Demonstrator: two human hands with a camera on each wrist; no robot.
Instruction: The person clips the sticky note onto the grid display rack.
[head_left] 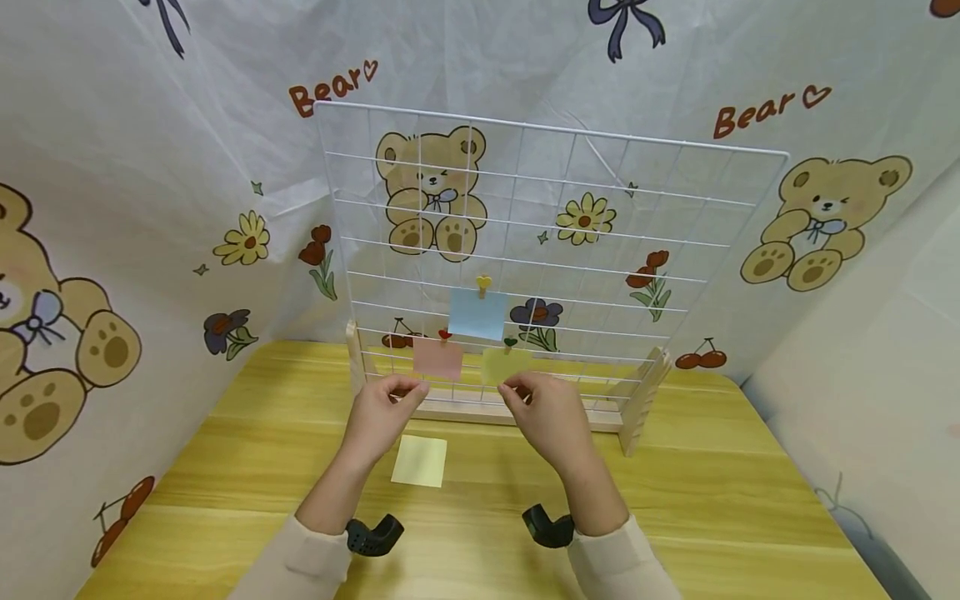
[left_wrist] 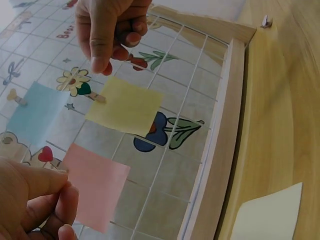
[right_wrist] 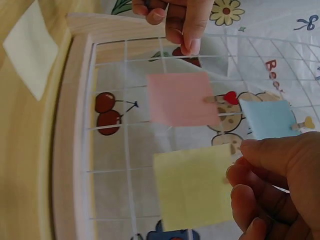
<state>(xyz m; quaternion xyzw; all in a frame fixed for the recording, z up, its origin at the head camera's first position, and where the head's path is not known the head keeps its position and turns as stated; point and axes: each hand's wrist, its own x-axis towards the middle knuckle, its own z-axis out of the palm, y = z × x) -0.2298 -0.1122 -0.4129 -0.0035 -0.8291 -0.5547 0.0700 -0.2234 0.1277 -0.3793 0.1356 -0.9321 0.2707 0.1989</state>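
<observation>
Several paper notes hang clipped on a white wire grid (head_left: pixel 551 128). A pink note (left_wrist: pixel 95 185) carries a clip with a red heart (right_wrist: pixel 231 98). Beside it is a yellow note (right_wrist: pixel 192 190) with a green heart clip (left_wrist: pixel 84 89). A light blue note (head_left: pixel 477 314) hangs higher, under a yellow heart clip (head_left: pixel 483 283). My left hand (head_left: pixel 382 412) hovers near the pink note, fingers loosely bent, nothing seen in them. Close to the yellow note, my right hand (head_left: pixel 551 415) has thumb and fingers bent and appears to hold nothing.
A pale yellow paper (head_left: pixel 418 461) lies on the wooden table (head_left: pixel 712 492) in front of the grid. Wooden feet (head_left: pixel 645 400) support the grid. Behind stands a bear-printed cloth (head_left: pixel 510 50). A small blurred object (left_wrist: pixel 266 21) sits on the table.
</observation>
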